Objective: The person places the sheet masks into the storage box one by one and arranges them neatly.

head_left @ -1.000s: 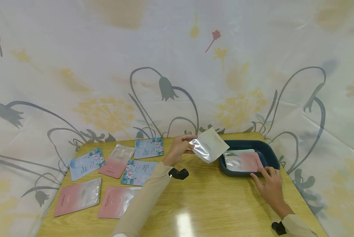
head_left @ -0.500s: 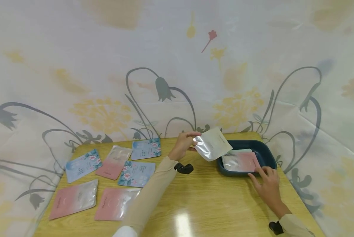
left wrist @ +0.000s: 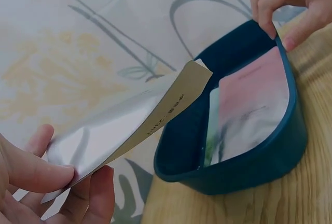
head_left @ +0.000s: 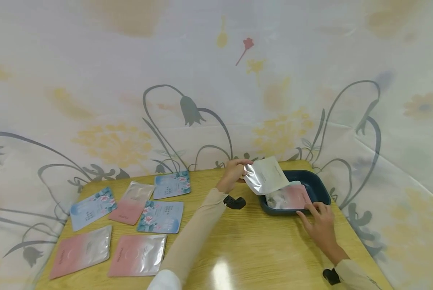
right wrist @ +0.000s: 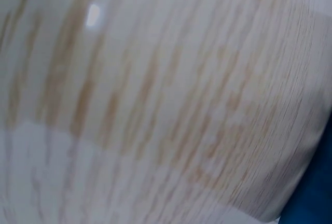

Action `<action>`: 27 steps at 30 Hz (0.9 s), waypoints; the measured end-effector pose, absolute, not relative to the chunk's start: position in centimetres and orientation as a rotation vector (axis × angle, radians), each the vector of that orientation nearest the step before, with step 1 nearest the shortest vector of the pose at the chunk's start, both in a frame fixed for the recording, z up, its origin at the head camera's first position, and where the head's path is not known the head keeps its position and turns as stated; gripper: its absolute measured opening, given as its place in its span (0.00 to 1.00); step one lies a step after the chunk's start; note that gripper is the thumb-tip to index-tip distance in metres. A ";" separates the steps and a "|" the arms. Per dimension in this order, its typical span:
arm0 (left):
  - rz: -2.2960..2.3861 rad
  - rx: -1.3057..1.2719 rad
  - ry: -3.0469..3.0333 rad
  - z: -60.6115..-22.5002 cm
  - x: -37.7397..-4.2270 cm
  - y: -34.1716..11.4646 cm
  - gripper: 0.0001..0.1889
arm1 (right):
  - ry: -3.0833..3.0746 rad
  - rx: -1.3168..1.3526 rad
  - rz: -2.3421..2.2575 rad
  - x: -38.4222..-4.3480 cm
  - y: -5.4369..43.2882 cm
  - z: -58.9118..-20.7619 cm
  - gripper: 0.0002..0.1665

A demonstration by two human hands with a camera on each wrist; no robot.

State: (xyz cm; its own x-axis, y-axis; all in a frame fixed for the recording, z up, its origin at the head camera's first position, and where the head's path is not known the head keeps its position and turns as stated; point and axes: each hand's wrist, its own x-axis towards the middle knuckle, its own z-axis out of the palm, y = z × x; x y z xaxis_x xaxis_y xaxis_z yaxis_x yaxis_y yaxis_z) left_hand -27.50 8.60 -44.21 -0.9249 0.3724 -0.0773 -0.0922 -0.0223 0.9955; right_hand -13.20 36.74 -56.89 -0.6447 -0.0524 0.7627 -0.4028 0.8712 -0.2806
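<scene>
My left hand pinches a cream-and-silver sheet mask sachet by its silver left end, thumb on one face and fingers on the other. The sachet's far end overlaps the dark blue basin in the head view. From the left wrist view, the sachet is tilted in the air beside the basin. Inside the basin lies a pink-and-silver sachet, partly over a pale green one. My right hand holds the basin's near right rim between thumb and fingers.
On the left of the wooden table lie several sachets: blue floral ones and pink-and-silver ones. A flower-patterned cloth hangs behind the table. The right wrist view shows mostly tabletop with the basin's side.
My left hand has carried the sachet slightly right, farther over the basin. The right hand keeps its hold on the rim. The head view has shifted a little to the right.
</scene>
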 end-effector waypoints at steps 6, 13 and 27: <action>1.973 0.317 1.956 -44.6 -27.6 10.9 0.22 | -2.223 0.329 0.551 -13.2 36.9 -56.7 0.23; 1.962 0.334 1.963 -45.1 -27.3 13.2 0.23 | -2.267 0.314 0.541 -13.0 36.8 -56.7 0.16; 1.992 0.335 1.906 -48.0 -27.2 16.7 0.23 | -2.299 0.274 0.535 -12.7 36.4 -56.1 0.18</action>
